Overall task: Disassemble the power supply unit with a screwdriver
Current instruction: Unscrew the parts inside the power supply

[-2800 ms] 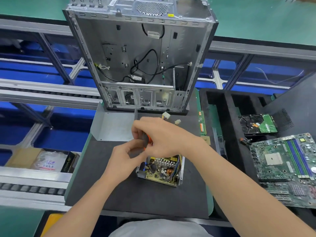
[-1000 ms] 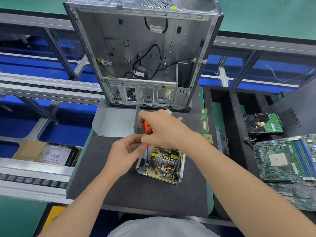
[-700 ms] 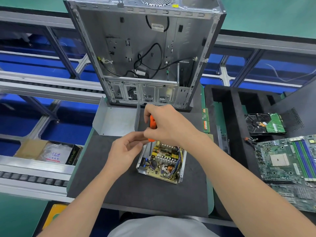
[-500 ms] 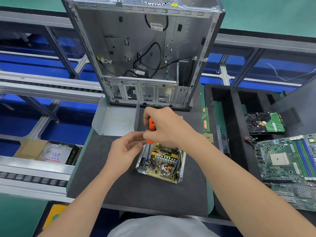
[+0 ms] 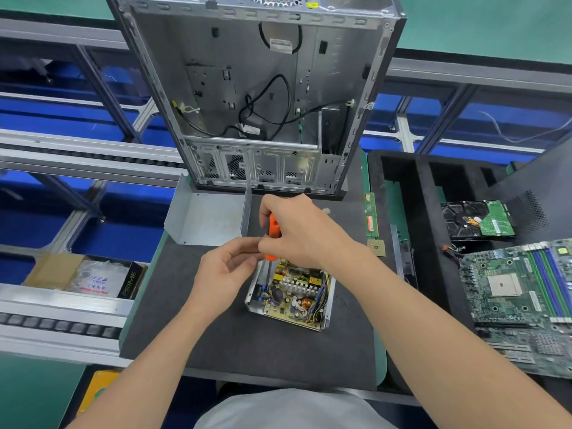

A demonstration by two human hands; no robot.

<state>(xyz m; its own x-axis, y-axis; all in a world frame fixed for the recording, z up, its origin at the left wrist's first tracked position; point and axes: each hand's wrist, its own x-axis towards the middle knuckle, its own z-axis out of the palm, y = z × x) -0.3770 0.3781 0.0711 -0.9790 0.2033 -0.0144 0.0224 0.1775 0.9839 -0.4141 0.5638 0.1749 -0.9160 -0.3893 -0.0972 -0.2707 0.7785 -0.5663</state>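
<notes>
Working a screwdriver (image 5: pixel 274 229) into an opened power supply unit (image 5: pixel 291 295) on a dark bench mat (image 5: pixel 247 345), as seen from the head camera. Clenches the orange handle in the right hand (image 5: pixel 297 233), with the shaft running steeply down toward the unit's far-left corner and the tip lost among the parts. Sets the left hand (image 5: pixel 226 274) against the foot of the handle, thumb and forefinger curled toward it; cannot tell whether pinching the shaft or only steadying it.

Shows the unit just below and slightly near of both hands, lid off and circuit board bare, its long side lying left to right with a slight skew. Puts the left hand nearer the worked corner and the right hand above the far edge. Looks like a board-screw step, judged on the tool's upright axis over that corner. Probably calls for keeping the shaft square there while turning.

Leaves a bent metal cover (image 5: pixel 207 218) far-left of the unit and an open computer case (image 5: pixel 263 103) upright at the mat's far edge. Keeps a hard drive (image 5: pixel 478 219) and a motherboard (image 5: pixel 520 289) well apart on the right.
</notes>
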